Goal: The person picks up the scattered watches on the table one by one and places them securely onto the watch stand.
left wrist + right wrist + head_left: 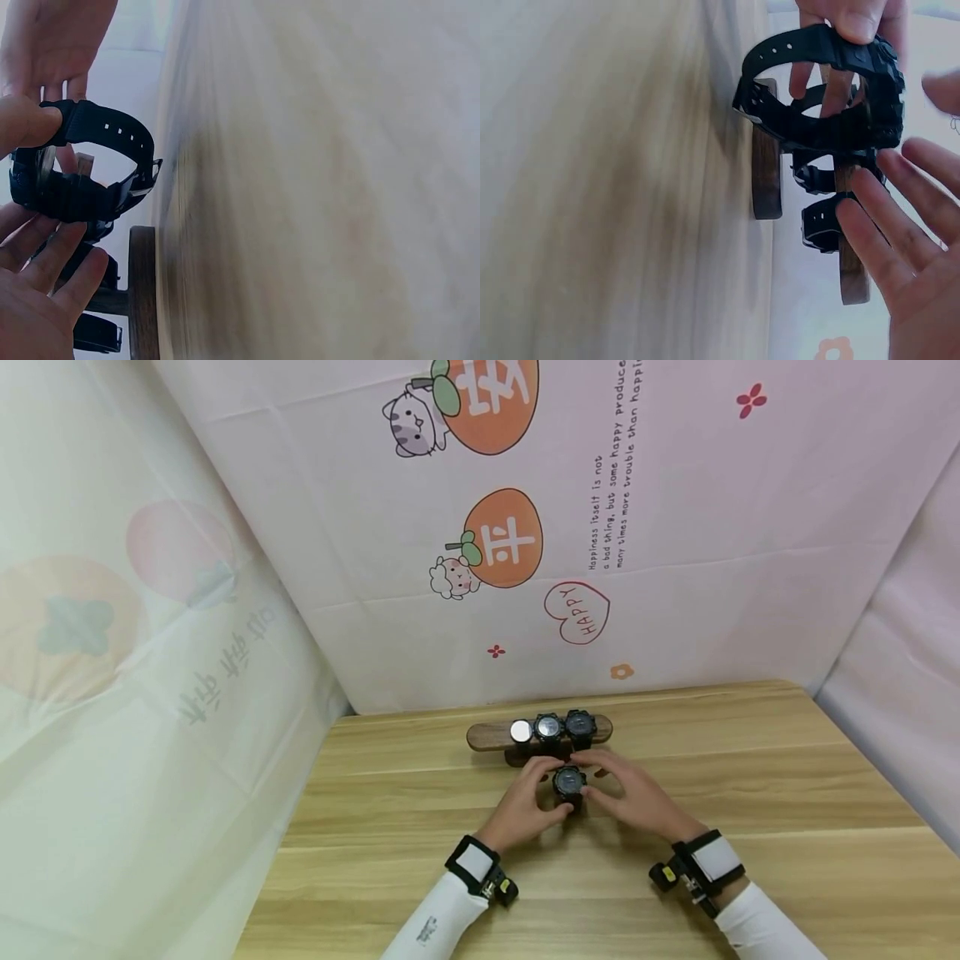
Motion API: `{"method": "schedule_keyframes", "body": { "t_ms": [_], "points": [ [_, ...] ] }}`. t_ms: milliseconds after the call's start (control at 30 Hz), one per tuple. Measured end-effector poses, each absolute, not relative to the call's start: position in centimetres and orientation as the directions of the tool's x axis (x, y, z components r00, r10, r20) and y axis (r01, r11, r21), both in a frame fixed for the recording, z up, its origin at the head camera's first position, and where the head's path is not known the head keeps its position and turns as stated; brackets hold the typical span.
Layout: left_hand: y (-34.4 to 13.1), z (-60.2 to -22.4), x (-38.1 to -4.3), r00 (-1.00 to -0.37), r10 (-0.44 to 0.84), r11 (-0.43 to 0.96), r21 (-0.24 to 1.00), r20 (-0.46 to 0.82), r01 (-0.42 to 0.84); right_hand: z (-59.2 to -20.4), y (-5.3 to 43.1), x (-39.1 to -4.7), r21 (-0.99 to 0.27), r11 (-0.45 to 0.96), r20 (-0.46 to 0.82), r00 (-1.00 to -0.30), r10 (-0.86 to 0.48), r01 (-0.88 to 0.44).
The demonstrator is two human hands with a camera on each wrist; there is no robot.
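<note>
A black wristwatch [570, 782] with its strap buckled into a loop is held above the table, its face up in the head view. My left hand [521, 810] pinches it, the thumb on one part of the strap [112, 127] and the fingers on the opposite side. On the other side my right hand [633, 793] has its fingers extended, fingertips close to or touching the watch [885, 112]; its thumb stands apart from it in the right wrist view. Just behind is a dark wooden watch stand [487, 737].
The stand's bar carries a watch with a bright white face [521, 732], a second black watch [548, 727] and a third [580, 724] at right. A wood-grain table [390, 843] lies beneath, with a printed cloth [675, 610] hanging behind it.
</note>
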State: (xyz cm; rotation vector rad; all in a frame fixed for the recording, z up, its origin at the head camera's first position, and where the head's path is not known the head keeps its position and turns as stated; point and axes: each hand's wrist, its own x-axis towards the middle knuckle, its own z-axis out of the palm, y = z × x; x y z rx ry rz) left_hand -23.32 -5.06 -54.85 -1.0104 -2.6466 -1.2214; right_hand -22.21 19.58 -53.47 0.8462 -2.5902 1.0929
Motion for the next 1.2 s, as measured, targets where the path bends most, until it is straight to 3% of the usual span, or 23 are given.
{"method": "schedule_keyframes", "body": {
  "t_ms": [267, 433, 600, 900, 1200],
  "points": [
    [-5.2, -55.1, -23.3, -0.787, 0.535, 0.471, 0.665, 0.308, 0.58, -52.7, 20.3, -23.6, -0.456, 0.656, 0.599, -0.752, -0.274, -0.602],
    [-5.2, -55.0, -23.2, -0.792, 0.532, 0.47, 0.674, 0.299, 0.569, -52.0, 21.0, -24.5, -0.42, 0.696, 0.643, -0.732, -0.224, -0.582],
    [-5.4, -54.8, -23.1, -0.795, 0.534, 0.47, 0.681, 0.287, 0.561, -51.9, 21.5, -25.2, -0.444, 0.729, 0.602, -0.776, -0.188, -0.521],
    [-5.8, -55.1, -23.1, -0.786, 0.536, 0.45, 0.682, 0.309, 0.576, -52.4, 22.0, -26.2, -0.558, 0.725, 0.42, -0.891, -0.173, -0.404],
    [-5.9, -55.0, -23.1, -0.794, 0.525, 0.477, 0.666, 0.307, 0.573, -52.9, 22.5, -26.9, -0.578, 0.727, 0.345, -0.918, -0.193, -0.37]
  ]
}}
